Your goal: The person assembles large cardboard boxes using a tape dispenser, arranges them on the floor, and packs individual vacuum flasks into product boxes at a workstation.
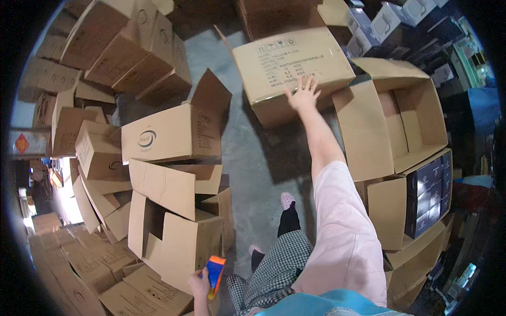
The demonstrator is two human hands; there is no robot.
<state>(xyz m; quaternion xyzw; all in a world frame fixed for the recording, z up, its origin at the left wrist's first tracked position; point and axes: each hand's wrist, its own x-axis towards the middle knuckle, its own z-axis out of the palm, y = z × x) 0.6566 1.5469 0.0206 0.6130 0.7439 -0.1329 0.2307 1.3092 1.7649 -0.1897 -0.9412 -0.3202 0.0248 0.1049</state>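
My right hand (304,95) reaches far forward, fingers spread, its palm against the lower edge of a printed cardboard box (295,58). That box looks closed, with shiny tape along its near edge and one flap sticking up at its far left corner. At the lower left, my left hand (200,285) is closed around a blue and orange tape dispenser (215,274). Next to it stands an open cardboard box (190,239) with raised flaps.
Left of the floor aisle (247,210) stands another carton (163,134) with its flap up. Stacked cartons (116,47) fill the far left. On the right are an open box (421,116) and a carton holding dark blue boxes (424,195). Small white boxes (387,21) lie at the far right.
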